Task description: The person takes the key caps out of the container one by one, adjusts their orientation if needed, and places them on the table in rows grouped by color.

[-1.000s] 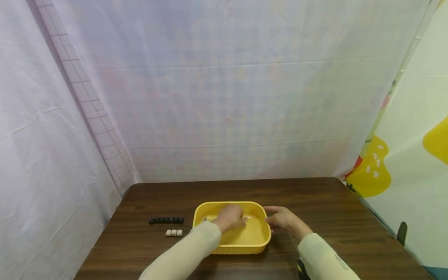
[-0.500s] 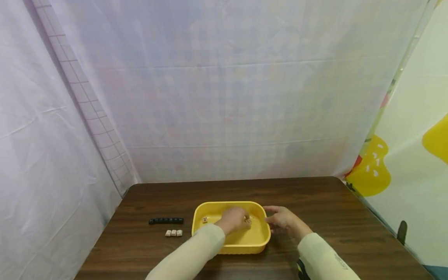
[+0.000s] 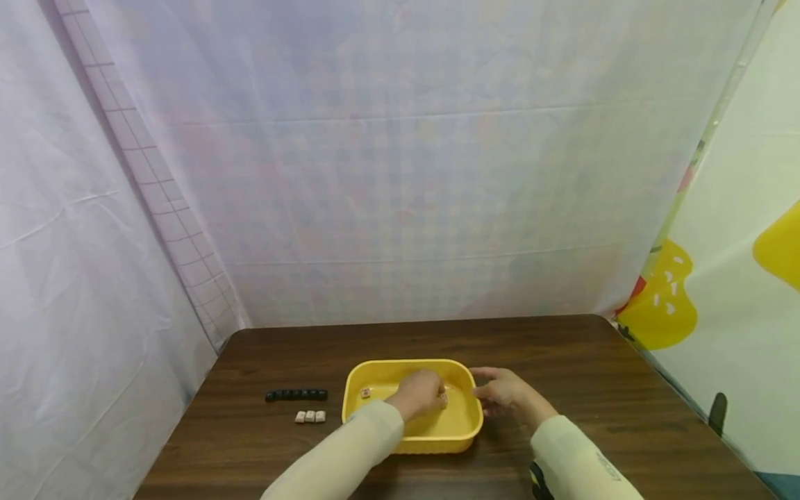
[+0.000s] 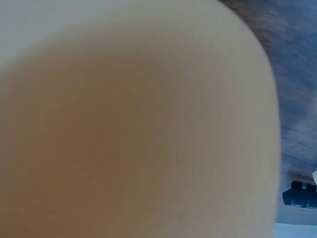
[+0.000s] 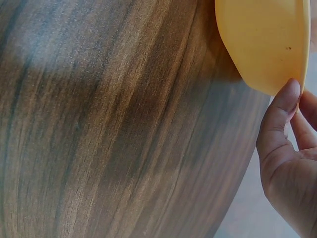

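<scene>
A yellow plastic basin [image 3: 412, 446] stands on the dark wooden table. My left hand [image 3: 417, 394] reaches down inside it, its curled fingers pinching a small white keycap [image 3: 443, 401] near the basin's right part. Another white keycap [image 3: 365, 393] lies at the left inside the basin. My right hand [image 3: 509, 397] is at the basin's right end. In the right wrist view, thumb and fingers of the right hand [image 5: 292, 158] grip the edge of the basin [image 5: 267, 44]. A blurred sleeve or forearm fills most of the left wrist view and hides the left hand.
Left of the basin, several black keycaps [image 3: 296, 394] stand in a row. Just in front of them are three white keycaps [image 3: 310, 417] side by side. The wooden table [image 3: 575, 375] ends at a pale curtain [image 3: 400, 208] behind.
My left hand has shifted slightly to the right inside the basin and its fingers have closed on a keycap there. The right hand has stayed at the basin's right end.
</scene>
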The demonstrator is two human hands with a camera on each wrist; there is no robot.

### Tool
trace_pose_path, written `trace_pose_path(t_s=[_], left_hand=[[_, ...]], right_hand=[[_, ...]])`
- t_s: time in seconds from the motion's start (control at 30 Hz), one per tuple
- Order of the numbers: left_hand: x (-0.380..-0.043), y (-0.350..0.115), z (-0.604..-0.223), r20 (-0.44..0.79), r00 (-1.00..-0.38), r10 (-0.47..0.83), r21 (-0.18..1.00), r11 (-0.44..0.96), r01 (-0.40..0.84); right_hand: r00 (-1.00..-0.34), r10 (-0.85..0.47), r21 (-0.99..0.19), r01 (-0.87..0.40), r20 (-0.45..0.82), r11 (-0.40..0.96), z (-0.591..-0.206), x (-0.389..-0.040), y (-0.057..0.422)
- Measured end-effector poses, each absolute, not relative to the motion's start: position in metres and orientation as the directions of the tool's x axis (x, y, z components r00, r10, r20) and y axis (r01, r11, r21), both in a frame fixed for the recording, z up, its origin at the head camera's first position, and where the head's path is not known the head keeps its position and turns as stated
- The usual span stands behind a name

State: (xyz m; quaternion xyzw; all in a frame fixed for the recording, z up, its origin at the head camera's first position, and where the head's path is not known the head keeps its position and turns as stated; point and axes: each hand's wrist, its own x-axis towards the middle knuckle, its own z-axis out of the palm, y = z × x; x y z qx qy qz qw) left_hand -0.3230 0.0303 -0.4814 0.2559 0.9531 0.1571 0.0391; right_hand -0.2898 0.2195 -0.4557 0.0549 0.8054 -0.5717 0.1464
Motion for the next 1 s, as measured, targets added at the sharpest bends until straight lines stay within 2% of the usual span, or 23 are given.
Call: trace_pose_path(t_s=[0.3, 0.5, 0.77, 1.0], left_hand=[[-0.323, 0.022, -0.477, 0.107, -0.835, 0.541, 0.361, 0.761, 0.539], [-0.322, 0.016, -0.472, 0.115, -0.836, 0.537, 0.430, 0.731, 0.529], [-0.320, 0.011, -0.469, 0.153, -0.816, 0.557, 0.406, 0.718, 0.566], [-0.320, 0.009, -0.468, 0.171, -0.819, 0.548, 0.449, 0.697, 0.560]], right_hand=[[-0.952, -0.076, -0.908, 0.256, -0.296, 0.332, -0.457, -0.291, 0.219], [-0.952, -0.083, -0.911, 0.254, -0.295, 0.323, -0.457, -0.291, 0.219], [-0.951, -0.082, -0.909, 0.256, -0.297, 0.328, -0.458, -0.293, 0.220], [-0.950, -0.066, -0.900, 0.265, -0.305, 0.346, -0.457, -0.294, 0.219]])
